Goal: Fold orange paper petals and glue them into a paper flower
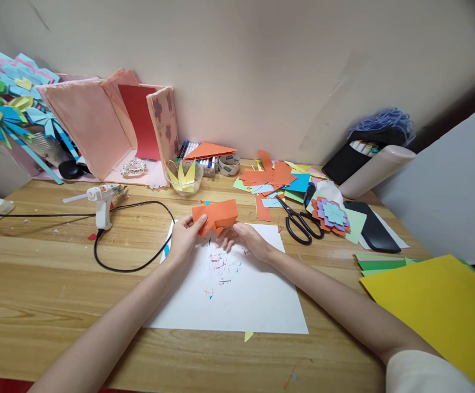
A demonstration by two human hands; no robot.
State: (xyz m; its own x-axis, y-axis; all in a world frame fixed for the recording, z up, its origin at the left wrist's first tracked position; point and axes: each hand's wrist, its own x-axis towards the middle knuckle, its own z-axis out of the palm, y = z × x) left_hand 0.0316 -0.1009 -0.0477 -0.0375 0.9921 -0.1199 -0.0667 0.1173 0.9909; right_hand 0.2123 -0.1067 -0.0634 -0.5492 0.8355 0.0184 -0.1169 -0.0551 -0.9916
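Observation:
A folded piece of orange paper [221, 212] is held up over a white sheet of paper [257, 295]. My left hand [185, 234] grips its left side, thumb on the front face. At its lower right edge, my right hand [245, 240] has its fingers curled in against the paper, partly hiding the fold there. The white sheet carries small coloured marks and a few tiny paper scraps. Black-handled scissors [302, 224] lie to the right of my right hand. A hot glue gun [103, 207] stands to the left, its black cord curving near the sheet.
Behind are a clear bowl [186, 183] with yellow paper pieces, a tape roll [229, 165] and a pile of paper scraps [268, 177]. A layered paper flower [331, 214], a black phone [372, 226] and yellow sheets [437, 305] lie right. A pink fabric box [85, 125] stands back left.

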